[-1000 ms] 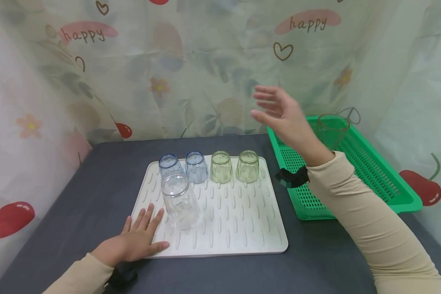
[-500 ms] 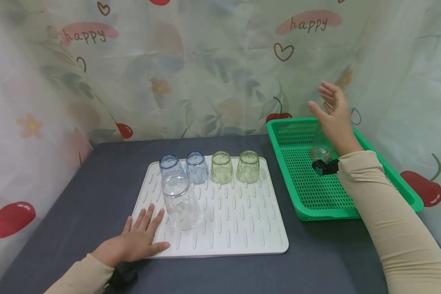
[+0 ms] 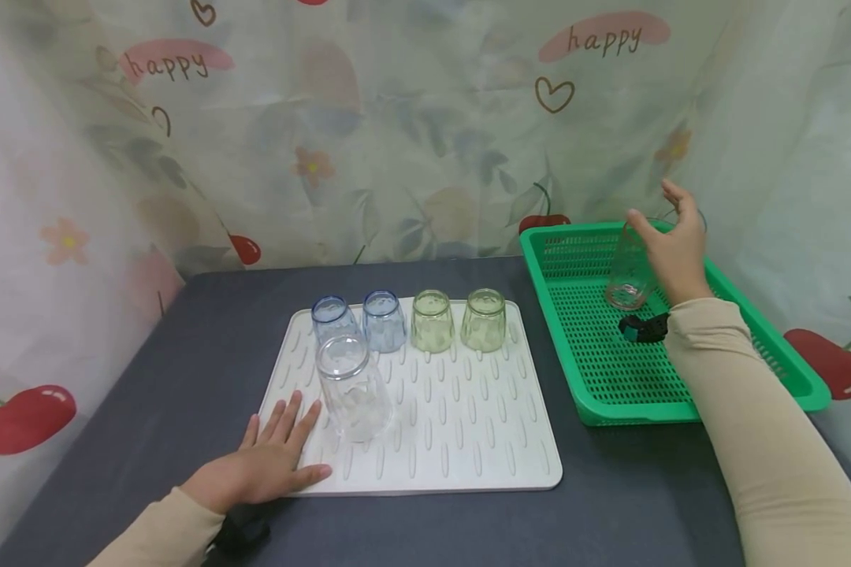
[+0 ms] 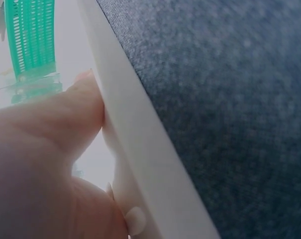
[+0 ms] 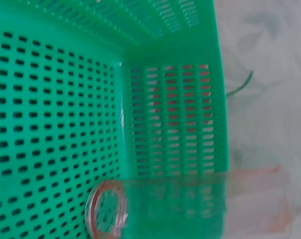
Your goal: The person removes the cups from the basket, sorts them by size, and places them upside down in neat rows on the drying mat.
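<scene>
My left hand (image 3: 258, 465) lies spread on the front left corner of a white ribbed drying mat (image 3: 468, 425); the left wrist view shows its thumb along the mat's edge. A tall clear drinking glass (image 3: 354, 386) stands upside down beside its fingertips. My right hand (image 3: 674, 248) is over the green basket (image 3: 581, 394), at the top of another tall clear glass (image 3: 627, 276) with a pinkish rim. Its thumb is at the rim and the fingers reach past it, loosely bent. In the right wrist view this glass (image 5: 175, 206) stands near the basket's end wall.
Two small blue glasses (image 3: 384, 323) and two small green glasses (image 3: 484, 321) stand upside down in a row along the mat's back edge. The basket's raised wall stands right of the mat. A printed curtain (image 3: 411, 142) hangs behind the dark table (image 3: 206, 339).
My right hand has moved right from over the basket's left side, then down to the rim of the tall glass. The left hand and the glasses have stayed in place.
</scene>
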Available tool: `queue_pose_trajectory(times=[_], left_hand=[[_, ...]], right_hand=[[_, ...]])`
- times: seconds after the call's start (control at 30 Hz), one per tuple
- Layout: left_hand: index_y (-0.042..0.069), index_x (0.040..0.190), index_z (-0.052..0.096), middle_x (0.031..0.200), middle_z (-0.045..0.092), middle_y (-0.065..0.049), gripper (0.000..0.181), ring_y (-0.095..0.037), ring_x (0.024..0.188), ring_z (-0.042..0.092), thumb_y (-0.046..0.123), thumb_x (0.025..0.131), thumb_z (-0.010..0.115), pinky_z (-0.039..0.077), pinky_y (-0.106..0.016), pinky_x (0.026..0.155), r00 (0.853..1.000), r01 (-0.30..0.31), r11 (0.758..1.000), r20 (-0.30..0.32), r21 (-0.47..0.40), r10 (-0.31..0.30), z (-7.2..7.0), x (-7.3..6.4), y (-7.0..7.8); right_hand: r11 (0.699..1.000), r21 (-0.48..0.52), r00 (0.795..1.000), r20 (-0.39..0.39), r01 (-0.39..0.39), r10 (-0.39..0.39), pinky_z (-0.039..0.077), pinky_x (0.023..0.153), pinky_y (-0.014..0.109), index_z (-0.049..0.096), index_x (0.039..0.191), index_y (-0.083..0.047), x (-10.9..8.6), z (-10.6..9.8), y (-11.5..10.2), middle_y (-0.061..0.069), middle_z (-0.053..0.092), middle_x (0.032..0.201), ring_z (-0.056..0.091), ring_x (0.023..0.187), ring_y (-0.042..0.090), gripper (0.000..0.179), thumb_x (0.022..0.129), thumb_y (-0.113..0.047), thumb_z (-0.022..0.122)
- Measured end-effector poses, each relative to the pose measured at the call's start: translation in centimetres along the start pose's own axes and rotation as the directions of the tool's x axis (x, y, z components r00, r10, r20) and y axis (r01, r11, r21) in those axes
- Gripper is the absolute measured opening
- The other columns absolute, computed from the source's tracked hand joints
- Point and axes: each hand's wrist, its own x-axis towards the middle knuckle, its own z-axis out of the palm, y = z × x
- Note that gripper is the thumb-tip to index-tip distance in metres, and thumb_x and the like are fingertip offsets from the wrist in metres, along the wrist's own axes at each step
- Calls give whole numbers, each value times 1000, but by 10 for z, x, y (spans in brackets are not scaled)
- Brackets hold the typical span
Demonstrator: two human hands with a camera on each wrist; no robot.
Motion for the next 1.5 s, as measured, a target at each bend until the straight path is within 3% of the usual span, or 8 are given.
queue_pose_trajectory(times=[0.27, 0.57, 0.77, 1.0, 1.33, 1.5], left_hand=[[11, 156, 10, 161, -10, -22, 110, -45, 146, -7, 80, 79, 48, -9, -67, 109, 1000, 2, 1000, 4, 1, -2, -1, 0, 0], [11, 156, 10, 160, -10, -22, 108, -45, 146, -6, 79, 80, 47, -8, -68, 109, 1000, -9, 1000, -4, -5, 9, -1, -3, 1], [10, 156, 12, 160, -9, -23, 108, -45, 146, -5, 79, 81, 47, -8, -68, 109, 1000, -9, 1000, -6, -10, 9, -1, -4, 2], [10, 156, 13, 161, -8, -23, 107, -45, 146, -5, 79, 81, 47, -8, -67, 109, 1000, -6, 1000, -13, -8, 6, -1, -4, 2], [10, 155, 16, 161, -4, -23, 107, -45, 146, -2, 80, 80, 47, -5, -68, 110, 1000, -9, 1000, -27, -4, 9, -2, -4, 2], [9, 155, 17, 161, -1, -24, 103, -47, 146, 0, 74, 82, 52, -3, -70, 109, 1000, -16, 1000, 7, -15, 16, -11, -10, 8]], right_hand=[[992, -86, 995, -22, -94, 93, 15, 120, 44, 18, 155, -20, 6, -8, 17, 3, 14, 162, 11, 149, 22, 84, 89, -47, 63], [978, -132, 979, 107, -160, 174, 11, 118, 56, -2, 156, -16, 5, -8, 35, 7, -6, 163, -6, 150, 29, 104, 86, -52, 66], [963, -185, 961, 157, -198, 227, 14, 113, 63, -9, 155, -11, 2, -8, 42, 14, -11, 162, -6, 148, 39, 111, 85, -55, 64], [956, -182, 949, 173, -231, 263, 19, 111, 65, -15, 154, -10, 3, -8, 46, 22, -7, 160, 2, 147, 44, 110, 88, -47, 65], [938, -213, 922, 219, -273, 318, 26, 106, 66, -20, 152, -9, 1, -12, 37, 34, 9, 155, 20, 139, 52, 112, 88, -49, 63], [929, -257, 911, 249, -265, 329, 28, 105, 65, -16, 151, -2, 1, -13, 28, 36, 12, 152, 23, 136, 53, 113, 88, -46, 66]])
